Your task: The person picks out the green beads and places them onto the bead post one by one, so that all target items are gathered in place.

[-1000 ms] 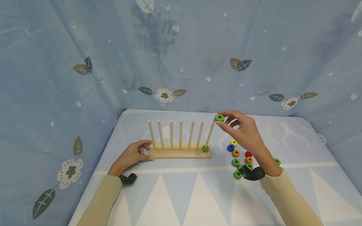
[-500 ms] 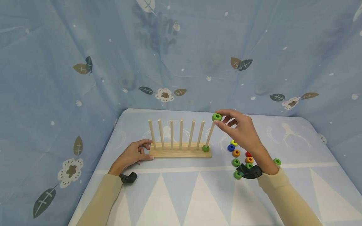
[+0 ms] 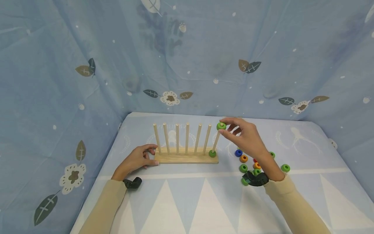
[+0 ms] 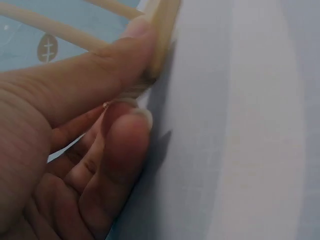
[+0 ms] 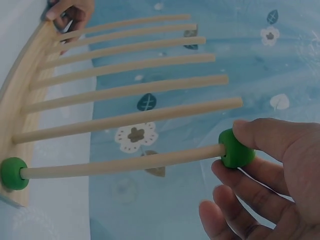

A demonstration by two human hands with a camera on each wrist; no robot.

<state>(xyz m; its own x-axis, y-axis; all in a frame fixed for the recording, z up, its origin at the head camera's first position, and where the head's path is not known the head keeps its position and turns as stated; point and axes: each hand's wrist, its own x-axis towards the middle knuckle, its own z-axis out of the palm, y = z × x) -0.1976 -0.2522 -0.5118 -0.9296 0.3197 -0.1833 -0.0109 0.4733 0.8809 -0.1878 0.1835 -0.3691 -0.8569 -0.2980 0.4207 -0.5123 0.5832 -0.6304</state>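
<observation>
My left hand (image 3: pixel 135 161) grips the left end of a wooden peg board (image 3: pixel 187 158), its thumb (image 4: pixel 100 70) on the edge. A row of several upright pegs rises from the board. On the far right peg (image 3: pixel 216 142), a green bead (image 3: pixel 212 154) sits at the bottom. At that same peg's top, my right hand (image 3: pixel 246 135) pinches a second green bead (image 5: pixel 239 151) between thumb and fingers. The peg's tip shows through this bead's hole in the head view. My other right fingers are loosely bent below it in the right wrist view.
Right of the board lie loose beads: a blue bead (image 3: pixel 238 152), an orange bead (image 3: pixel 243 158), and several green ones, such as one green bead (image 3: pixel 285 168) farther right. My right forearm partly covers the group. Patterned blue cloth (image 3: pixel 187 65) hangs behind the table.
My right hand has brought the green bead left and slightly down, from beside the far right peg's top onto its tip. The left hand has stayed at the board's end.
</observation>
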